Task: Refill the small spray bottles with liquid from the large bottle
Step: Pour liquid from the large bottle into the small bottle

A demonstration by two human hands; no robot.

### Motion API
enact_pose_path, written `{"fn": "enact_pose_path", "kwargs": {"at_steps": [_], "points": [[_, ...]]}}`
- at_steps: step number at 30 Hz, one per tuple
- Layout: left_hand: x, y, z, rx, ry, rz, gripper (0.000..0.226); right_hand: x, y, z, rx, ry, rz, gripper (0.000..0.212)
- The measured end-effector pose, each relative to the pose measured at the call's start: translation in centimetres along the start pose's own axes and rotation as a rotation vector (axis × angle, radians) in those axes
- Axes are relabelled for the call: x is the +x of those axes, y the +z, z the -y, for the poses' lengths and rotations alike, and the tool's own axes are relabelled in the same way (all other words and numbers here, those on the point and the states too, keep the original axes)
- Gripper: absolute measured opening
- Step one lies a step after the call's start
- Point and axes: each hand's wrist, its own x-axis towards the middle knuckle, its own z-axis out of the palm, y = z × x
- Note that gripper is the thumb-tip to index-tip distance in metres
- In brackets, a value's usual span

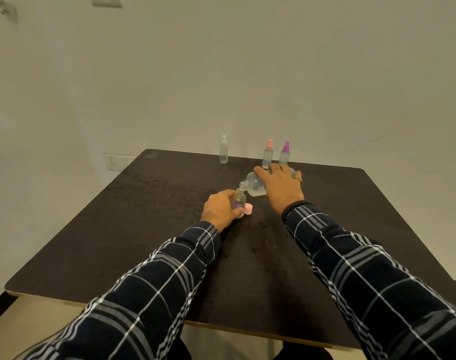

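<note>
My right hand (281, 187) grips the large clear bottle (254, 185), tipped on its side with its neck pointing left and down. Its mouth meets the open neck of a small clear bottle (239, 198) that stands on the dark table (143, 229). My left hand (220, 209) holds that small bottle around its body. A pink cap (248, 209) lies on the table just right of it. Three more small spray bottles stand at the far edge: one with a white top (223, 149), one pink-topped (268, 154), one purple-topped (284, 153).
The table's far edge lies close behind the three spray bottles, with a pale wall beyond. A wall switch plate (118, 161) sits left of the table. Both my plaid sleeves stretch across the near half of the tabletop.
</note>
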Motion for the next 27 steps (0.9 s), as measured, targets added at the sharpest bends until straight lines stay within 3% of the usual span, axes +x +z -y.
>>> {"fn": "enact_pose_path", "kwargs": {"at_steps": [27], "points": [[-0.10, -0.07, -0.10, 0.009, -0.014, 0.003, 0.059, 0.22, -0.14, 0.09, -0.001, -0.014, 0.017, 0.067]]}}
